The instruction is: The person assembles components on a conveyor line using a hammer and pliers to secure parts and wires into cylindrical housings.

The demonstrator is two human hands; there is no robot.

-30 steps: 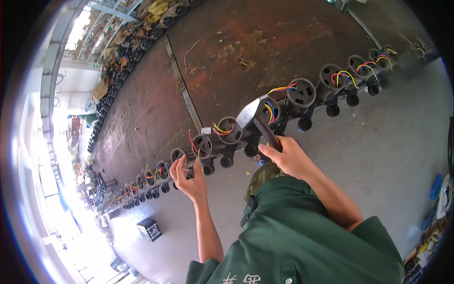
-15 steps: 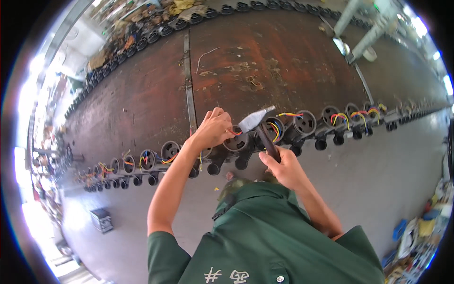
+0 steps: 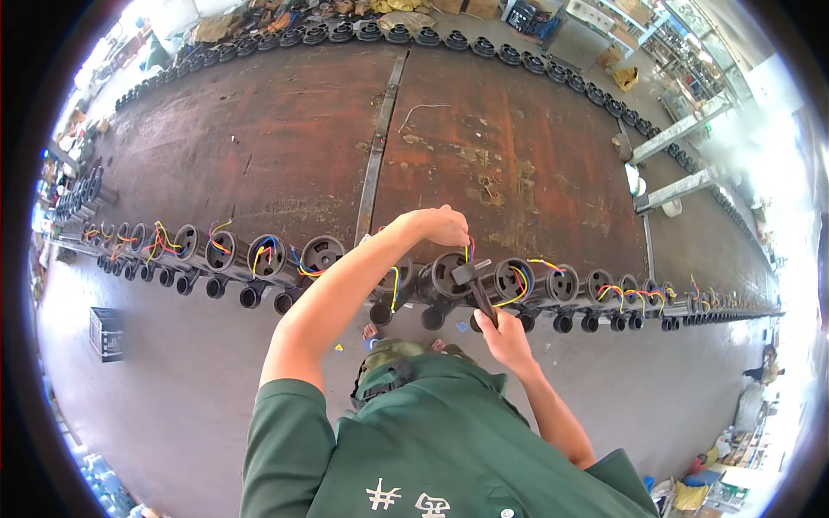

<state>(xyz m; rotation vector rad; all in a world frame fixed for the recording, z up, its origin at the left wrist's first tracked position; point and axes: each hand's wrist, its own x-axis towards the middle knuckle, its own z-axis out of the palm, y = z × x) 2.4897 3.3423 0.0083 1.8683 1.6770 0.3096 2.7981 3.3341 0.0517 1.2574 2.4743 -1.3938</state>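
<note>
My right hand (image 3: 508,338) is wrapped round the dark handle of a hammer (image 3: 483,299). The hammer's head is at the right rim of a black round housing (image 3: 439,278) with a short pipe stub below; whether they touch I cannot tell. Beyond that housing, my left hand (image 3: 442,226) is closed, its fingertips on thin coloured wires (image 3: 469,251) that run down into the opening. Just right of the hammer stands another black housing (image 3: 515,278) with yellow and blue wires hanging out. To the left, partly behind my forearm, is one with a yellow wire (image 3: 395,290).
Similar black housings with wires (image 3: 272,257) line the near edge of a worn brown table (image 3: 285,147). Small black round parts (image 3: 398,34) line its far edge. A metal strip (image 3: 380,147) crosses the tabletop. A dark crate (image 3: 107,335) stands on the grey floor at left.
The hammer has come down from above the housings to the rim of the one before me. My left hand has moved right, still at the wires. The whole view has shifted.
</note>
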